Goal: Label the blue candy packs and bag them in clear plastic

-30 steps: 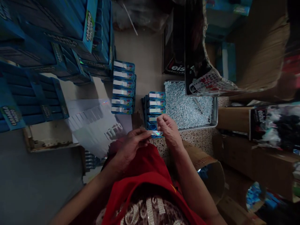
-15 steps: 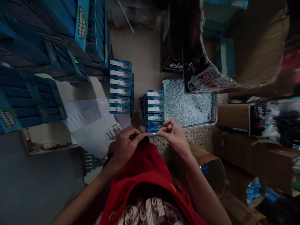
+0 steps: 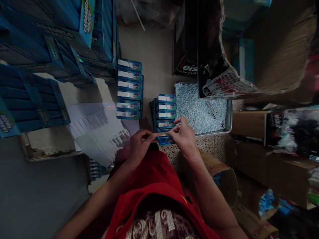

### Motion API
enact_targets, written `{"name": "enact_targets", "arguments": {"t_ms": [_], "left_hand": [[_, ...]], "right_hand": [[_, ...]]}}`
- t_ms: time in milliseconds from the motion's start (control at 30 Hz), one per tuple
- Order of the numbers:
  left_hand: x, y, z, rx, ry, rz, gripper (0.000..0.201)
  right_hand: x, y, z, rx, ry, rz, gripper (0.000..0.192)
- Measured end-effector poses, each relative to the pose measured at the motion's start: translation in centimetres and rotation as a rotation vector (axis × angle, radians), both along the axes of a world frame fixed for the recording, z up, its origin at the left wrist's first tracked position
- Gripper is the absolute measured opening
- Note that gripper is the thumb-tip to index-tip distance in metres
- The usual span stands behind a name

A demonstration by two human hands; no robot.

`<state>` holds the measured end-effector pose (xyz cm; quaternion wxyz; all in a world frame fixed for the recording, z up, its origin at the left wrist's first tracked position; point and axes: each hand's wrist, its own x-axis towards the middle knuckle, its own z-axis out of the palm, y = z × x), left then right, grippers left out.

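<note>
Between my left hand (image 3: 140, 145) and my right hand (image 3: 183, 137) stretches a short, thin, shiny strip (image 3: 162, 134), like a clear sticker. Each hand pinches one end of it with thumb and forefinger. The strip lies across a blue tin near the front of a row of blue tins (image 3: 166, 107); I cannot tell whether it touches. Pale strips sit on the farther tins, while the nearest tin (image 3: 165, 141) shows a round mark. To the left of my left hand, a sheet of strip labels (image 3: 98, 127) hangs partly over the table edge.
Another row of blue tins (image 3: 129, 85) stands farther left. Blue display cartons (image 3: 62, 36) are piled at the left. A metal tray (image 3: 230, 124) of small pale candies, with a metal scoop or tool (image 3: 211, 109), sits right, beneath a torn cardboard box (image 3: 279, 56). More boxes (image 3: 251, 127) stand at right.
Both hands have moved slightly forward, carrying the strip from the nearest tin's front to over the tin behind it. The strip appears flatter and straighter now. The camera view has shifted a little.
</note>
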<state>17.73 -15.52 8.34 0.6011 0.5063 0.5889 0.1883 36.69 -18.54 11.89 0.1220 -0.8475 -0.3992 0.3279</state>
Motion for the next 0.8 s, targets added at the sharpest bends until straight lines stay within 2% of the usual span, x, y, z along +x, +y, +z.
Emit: {"name": "enact_targets", "arguments": {"t_ms": [200,300,433,533,600,633,700,800], "left_hand": [[0.1,-0.2,-0.2,0.006,-0.001,0.024,0.018],[0.4,-0.6,-1.1,-0.057,-0.031,0.080,0.018],[1.4,-1.3,-3.1,-0.383,-0.226,0.207,0.025],[2.2,-1.4,-4.4,-0.633,-0.369,0.251,0.033],[2.4,-1.3,-4.9,-0.712,-0.371,0.273,0.040],[2.2,-1.2,-5.0,-0.705,-0.351,0.284,0.042],[1.1,-1.0,-5.2,-0.575,-0.274,0.271,0.042],[-3.4,0.4,-6.0,-0.204,-0.025,0.183,0.027]], "right_hand": [[-0.3,-0.1,-0.3,0.002,-0.041,-0.002,0.037],[-0.4,-0.2,-0.1,0.013,-0.071,0.018,0.039],[0.8,-0.7,-0.3,0.016,-0.148,-0.043,0.057],[2.1,-1.2,-1.5,-0.037,0.050,-0.186,0.069],[2.7,-1.4,-2.5,-0.060,0.207,-0.253,0.071],[2.9,-1.4,-2.9,-0.054,0.275,-0.268,0.071],[3.3,-1.5,-3.0,-0.031,0.401,-0.272,0.070],[3.6,-2.1,-1.1,-0.013,0.502,-0.261,0.068]]}}
